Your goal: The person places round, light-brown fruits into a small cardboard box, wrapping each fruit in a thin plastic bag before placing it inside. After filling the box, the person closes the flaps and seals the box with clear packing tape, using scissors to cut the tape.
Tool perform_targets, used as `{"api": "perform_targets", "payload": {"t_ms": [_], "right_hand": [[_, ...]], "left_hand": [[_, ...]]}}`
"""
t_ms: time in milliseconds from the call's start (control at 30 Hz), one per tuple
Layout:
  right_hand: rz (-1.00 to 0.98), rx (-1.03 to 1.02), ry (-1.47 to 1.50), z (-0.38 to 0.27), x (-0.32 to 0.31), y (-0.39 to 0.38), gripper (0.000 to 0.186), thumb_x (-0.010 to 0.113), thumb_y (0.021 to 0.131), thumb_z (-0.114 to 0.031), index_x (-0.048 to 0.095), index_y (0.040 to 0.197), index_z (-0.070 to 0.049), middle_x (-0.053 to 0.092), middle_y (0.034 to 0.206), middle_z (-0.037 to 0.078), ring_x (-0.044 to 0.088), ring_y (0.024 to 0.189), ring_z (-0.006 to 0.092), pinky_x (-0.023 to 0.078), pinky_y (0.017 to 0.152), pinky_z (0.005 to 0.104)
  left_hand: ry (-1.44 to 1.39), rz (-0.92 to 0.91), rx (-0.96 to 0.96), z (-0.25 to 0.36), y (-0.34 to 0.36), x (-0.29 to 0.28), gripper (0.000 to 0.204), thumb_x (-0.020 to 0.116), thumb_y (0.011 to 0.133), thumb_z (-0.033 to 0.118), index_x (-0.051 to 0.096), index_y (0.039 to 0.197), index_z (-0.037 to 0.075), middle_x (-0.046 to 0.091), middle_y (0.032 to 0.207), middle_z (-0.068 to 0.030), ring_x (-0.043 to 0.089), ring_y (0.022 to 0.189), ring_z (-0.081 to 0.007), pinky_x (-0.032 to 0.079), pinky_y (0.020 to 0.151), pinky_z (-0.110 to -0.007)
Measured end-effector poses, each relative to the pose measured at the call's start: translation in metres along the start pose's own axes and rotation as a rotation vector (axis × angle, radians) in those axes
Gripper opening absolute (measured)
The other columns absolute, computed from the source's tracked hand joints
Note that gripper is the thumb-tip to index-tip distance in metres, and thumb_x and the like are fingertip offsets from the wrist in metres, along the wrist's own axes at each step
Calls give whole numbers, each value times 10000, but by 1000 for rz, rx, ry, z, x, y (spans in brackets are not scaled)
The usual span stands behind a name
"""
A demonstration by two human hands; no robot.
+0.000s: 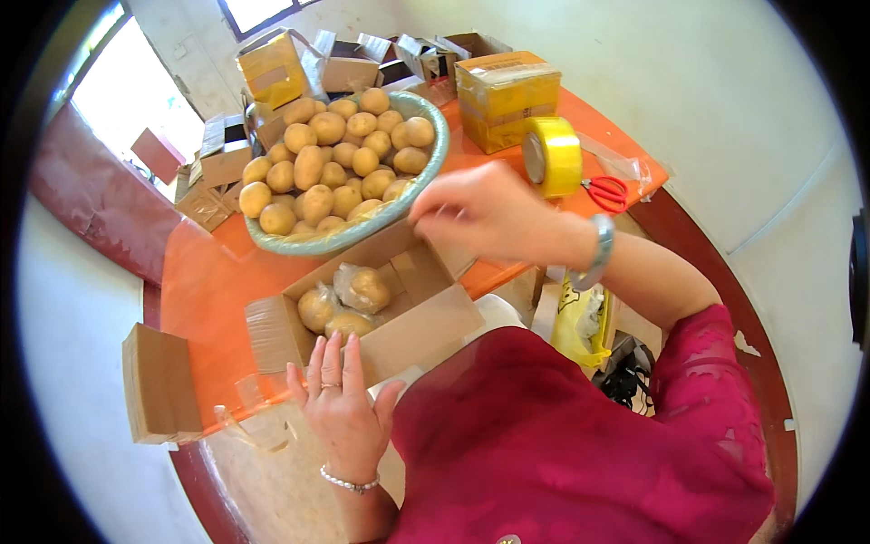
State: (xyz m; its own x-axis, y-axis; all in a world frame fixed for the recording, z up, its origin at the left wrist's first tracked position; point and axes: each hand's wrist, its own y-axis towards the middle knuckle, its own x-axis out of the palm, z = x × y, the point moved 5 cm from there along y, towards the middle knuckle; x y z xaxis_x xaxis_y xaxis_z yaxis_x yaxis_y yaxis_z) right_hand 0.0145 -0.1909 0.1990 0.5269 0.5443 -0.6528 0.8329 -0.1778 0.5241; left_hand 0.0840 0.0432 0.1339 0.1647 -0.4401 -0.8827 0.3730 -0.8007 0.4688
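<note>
An open cardboard box on the orange table holds several round, tan fruits or potatoes, some in clear plastic bags. My left hand is open at the box's near left side, fingers stretched toward its contents. Above the box's right end, beside a basin, my right hand has bent, motion-blurred fingers; I cannot tell whether they hold anything. The pale green basin, lined with plastic, is piled with the same round produce.
A taped yellow box, tape roll and red scissors are at the table's back right. Opened cartons crowd behind the basin. Another carton sits at the front left corner. A yellow bag lies below the right edge.
</note>
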Motion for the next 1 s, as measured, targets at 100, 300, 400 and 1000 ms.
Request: {"api": "perform_targets", "payload": {"t_ms": [100, 300, 400, 1000], "right_hand": [[173, 283, 194, 34, -56, -27, 111, 584, 911, -80, 643, 956, 3, 661, 816, 36, 624, 696, 84, 516, 620, 227], [432, 620, 205, 98, -122, -105, 117, 577, 911, -72, 646, 948, 15, 660, 800, 49, 613, 655, 86, 505, 592, 224], [466, 694, 155, 123, -129, -135, 110, 574, 916, -64, 640, 948, 18, 651, 794, 55, 609, 653, 89, 505, 595, 223], [539, 756, 232, 160, -164, -233, 100, 572, 894, -45, 646, 928, 13, 661, 771, 56, 624, 635, 98, 503, 578, 229]], "left_hand": [[-12, -32, 3, 4, 4, 9, 638, 729, 757, 380, 540, 1257, 32, 554, 1271, -142, 505, 1181, -320, 286, 1039, -558], [-26, -2, -18, 14, 9, 32, 658, 779, 712, 264, 525, 1274, 35, 521, 1283, -143, 505, 1158, -319, 300, 1047, -532], [49, 33, -16, 28, 15, 26, 652, 782, 708, 236, 523, 1274, 44, 523, 1267, -143, 510, 1141, -323, 312, 1039, -531], [-711, -309, 446, 164, 36, 99, 321, 732, 738, 76, 643, 1042, 20, 624, 1106, -133, 614, 957, -300, 514, 800, -365]]}}
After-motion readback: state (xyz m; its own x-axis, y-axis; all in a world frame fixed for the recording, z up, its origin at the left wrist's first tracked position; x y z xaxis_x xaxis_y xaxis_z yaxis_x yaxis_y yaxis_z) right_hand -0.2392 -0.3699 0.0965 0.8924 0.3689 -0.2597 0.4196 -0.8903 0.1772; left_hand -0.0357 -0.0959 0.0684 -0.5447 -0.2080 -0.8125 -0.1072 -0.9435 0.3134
